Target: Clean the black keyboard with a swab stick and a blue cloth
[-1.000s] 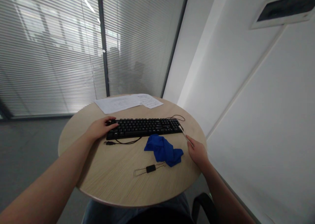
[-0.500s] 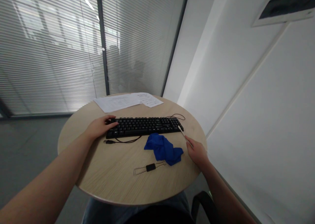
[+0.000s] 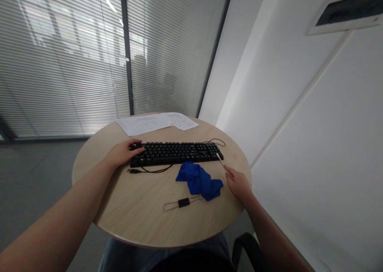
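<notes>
A black keyboard lies flat on the round wooden table. My left hand grips its left end, with the thumb on the keys and the other fingers at the far corner. My right hand, beyond the keyboard's near right corner, pinches a thin white cotton swab. The swab's pale tip rests at the keys of the number pad. Nearer to me lies a crumpled blue cloth. Just below it is a wire keycap puller with a black middle.
Printed paper sheets lie at the far side of the table. A black USB cable runs along the keyboard's near left edge, and a cable loop shows behind its right end. A white wall stands close on the right.
The view has shifted very slightly. Both hands stay where they were on the keyboard and the swab, and the swab's tip has hardly moved.
</notes>
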